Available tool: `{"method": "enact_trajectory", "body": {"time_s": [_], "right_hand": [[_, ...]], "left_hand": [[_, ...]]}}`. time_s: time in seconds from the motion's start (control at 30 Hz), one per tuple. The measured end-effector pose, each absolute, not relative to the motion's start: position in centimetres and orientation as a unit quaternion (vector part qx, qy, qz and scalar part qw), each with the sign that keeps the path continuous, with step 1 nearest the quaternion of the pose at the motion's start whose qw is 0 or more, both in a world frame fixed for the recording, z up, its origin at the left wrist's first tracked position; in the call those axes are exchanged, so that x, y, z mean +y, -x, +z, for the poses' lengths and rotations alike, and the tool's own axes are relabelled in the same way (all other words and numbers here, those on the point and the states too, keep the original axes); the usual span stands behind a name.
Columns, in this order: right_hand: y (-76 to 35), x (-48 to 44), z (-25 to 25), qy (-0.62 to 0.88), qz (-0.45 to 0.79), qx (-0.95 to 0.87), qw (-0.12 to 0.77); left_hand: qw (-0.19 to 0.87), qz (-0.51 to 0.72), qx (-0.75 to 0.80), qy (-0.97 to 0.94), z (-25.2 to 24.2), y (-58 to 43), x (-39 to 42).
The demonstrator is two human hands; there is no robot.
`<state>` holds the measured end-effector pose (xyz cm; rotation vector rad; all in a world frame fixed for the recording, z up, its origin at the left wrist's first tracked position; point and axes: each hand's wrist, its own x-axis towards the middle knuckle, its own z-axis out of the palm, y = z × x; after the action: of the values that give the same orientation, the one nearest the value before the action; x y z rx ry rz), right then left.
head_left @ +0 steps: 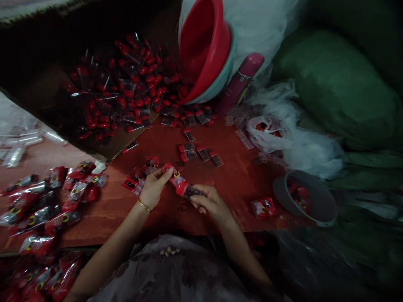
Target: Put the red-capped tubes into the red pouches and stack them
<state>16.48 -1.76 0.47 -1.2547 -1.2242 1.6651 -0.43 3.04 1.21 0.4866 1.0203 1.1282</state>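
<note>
My left hand (153,188), with a gold-coloured bangle on its wrist, pinches a small red printed plastic packet (176,179). Fingers of my right hand (212,202) are closed round a small clear red-capped container (189,191) with dark contents. Its red cap end meets the lower end of the packet; whether it is inside cannot be made out. Beside my left hand lie more flat red packets (134,179). Several similar containers (203,153) lie on the red tabletop (233,184) beyond my hands.
A tipped cardboard box (122,144) spills many red-capped containers. Filled packets (75,195) are heaped at left. Behind stand a red basin (225,46), a teal basin (231,58) and a pink spray can (239,82). At right are a plastic bag (302,142) and a grey bowl (327,209).
</note>
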Motion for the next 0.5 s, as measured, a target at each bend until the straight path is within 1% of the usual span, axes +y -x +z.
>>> {"method": "enact_trajectory", "body": {"time_s": [0.13,0.23,0.33,0.5], "right_hand": [[-16.2,-1.5,-0.5,0.483,0.636,-0.456,0.393],[-16.0,-1.6,-0.8,0.490,0.615,-0.479,0.390],[-15.6,-1.7,-1.0,0.487,0.595,-0.501,0.398],[-13.9,-1.3,-1.7,0.488,0.563,-0.487,0.457]], "left_hand": [[0.711,0.503,0.446,-0.204,0.9,0.5,2.9],[0.713,0.504,0.439,-0.211,0.8,0.1,2.7],[0.694,0.507,0.442,-0.259,0.8,-0.4,2.3],[0.677,0.531,0.447,-0.242,0.5,-1.3,1.8]]}}
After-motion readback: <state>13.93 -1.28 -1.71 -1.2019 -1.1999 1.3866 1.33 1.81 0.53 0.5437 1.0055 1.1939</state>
